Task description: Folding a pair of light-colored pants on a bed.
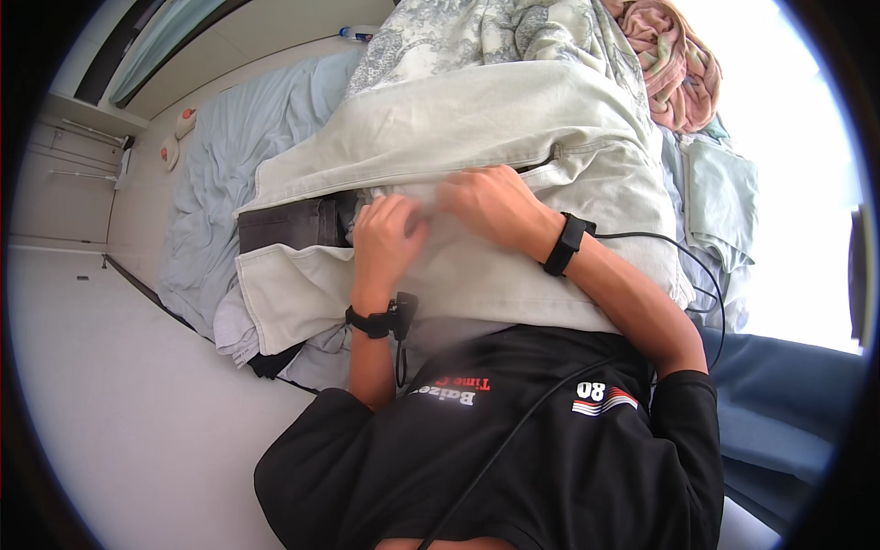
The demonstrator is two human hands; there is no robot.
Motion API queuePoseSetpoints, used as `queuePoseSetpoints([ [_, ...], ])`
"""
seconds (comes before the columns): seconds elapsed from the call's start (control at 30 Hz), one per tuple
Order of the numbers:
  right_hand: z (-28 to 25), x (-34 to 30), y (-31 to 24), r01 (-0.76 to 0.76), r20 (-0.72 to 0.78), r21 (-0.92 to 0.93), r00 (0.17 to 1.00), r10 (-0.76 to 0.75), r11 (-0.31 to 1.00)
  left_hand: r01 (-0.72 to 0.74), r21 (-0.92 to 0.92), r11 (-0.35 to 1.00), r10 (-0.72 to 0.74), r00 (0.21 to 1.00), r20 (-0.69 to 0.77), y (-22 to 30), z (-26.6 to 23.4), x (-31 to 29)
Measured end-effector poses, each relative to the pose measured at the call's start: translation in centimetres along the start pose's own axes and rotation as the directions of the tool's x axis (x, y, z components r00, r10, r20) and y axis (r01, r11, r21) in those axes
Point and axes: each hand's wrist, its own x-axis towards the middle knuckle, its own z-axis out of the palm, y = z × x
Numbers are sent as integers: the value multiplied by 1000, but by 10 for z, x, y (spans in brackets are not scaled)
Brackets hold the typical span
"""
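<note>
A pale cream denim garment (587, 220) lies spread in front of me, with two long panels stretching to the left. My left hand (390, 234) is over its middle, fingers curled inward and slightly blurred. Close by on the right, my right hand (486, 202) bends down with its fingers drawn together, their tips smeared by motion. Something pale and blurred shows between the two hands; whether it is cloth in their grip is unclear. A dark grey folded garment (284, 225) rests in the gap between the panels, left of my left hand.
Light blue bedding (275, 110) covers the bed at the far left. Patterned grey-white cloth (495, 37) lies beyond the garment. A pink blanket (674, 69) is bunched at the far right, above folded pale green cloth (720, 197). A black cable (715, 275) loops from my right wrist.
</note>
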Motion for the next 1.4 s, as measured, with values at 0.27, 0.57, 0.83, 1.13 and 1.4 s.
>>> queuePoseSetpoints([
  [0.27,0,1,0,-47,-16,15,999,47,999,4,57,998,-2,1000,-21,-5,-3,-1],
  [0.57,-1,2,-1,-71,-27,6,997,71,997,-14,80,997,19,998,-66,-6,-8,1],
  [0.83,0,2,-1,-68,-33,-3,997,68,998,-8,89,996,16,995,-94,-7,-11,2],
  [1.13,1,2,-1,-44,-58,-11,997,43,999,-18,95,995,28,994,-110,-6,-13,2],
  [1.4,3,2,1,-28,-66,-15,997,27,999,-27,78,997,34,996,-83,-6,-10,1],
])
